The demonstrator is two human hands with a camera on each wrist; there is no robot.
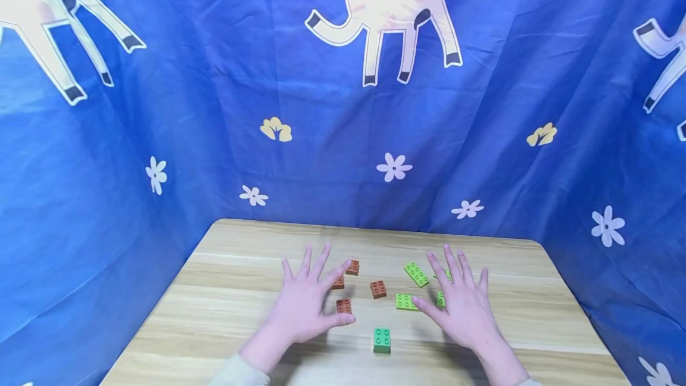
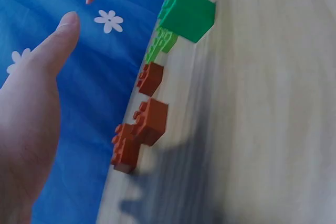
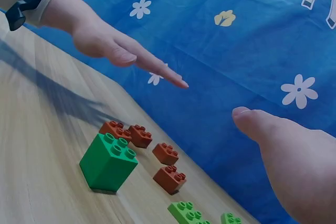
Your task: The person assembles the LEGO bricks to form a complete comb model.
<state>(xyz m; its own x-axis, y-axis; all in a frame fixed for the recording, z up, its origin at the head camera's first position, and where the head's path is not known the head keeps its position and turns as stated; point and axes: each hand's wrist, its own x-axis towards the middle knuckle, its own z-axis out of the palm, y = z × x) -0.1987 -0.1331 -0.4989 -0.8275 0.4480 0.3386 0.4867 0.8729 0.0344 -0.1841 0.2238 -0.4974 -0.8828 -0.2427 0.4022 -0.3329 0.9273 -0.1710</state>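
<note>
My left hand is spread above the left part of the table, holding nothing. Below and beside its thumb are several reddish-brown 2x2 toy bricks, seen also as brown bricks in the left wrist view. Fingers also spread, my right hand hovers on the other side and holds nothing. Around its thumb lie several flat lime-green bricks, some partly hidden by the hand. Between the two hands, closer to me, stands one taller green brick; the right wrist view shows this green brick upright, studs on top.
The bricks rest on a pale wood-grain table with rounded far corners. A blue curtain printed with flowers and animals closes off the back and both sides. Shadows of the hands fall on the tabletop.
</note>
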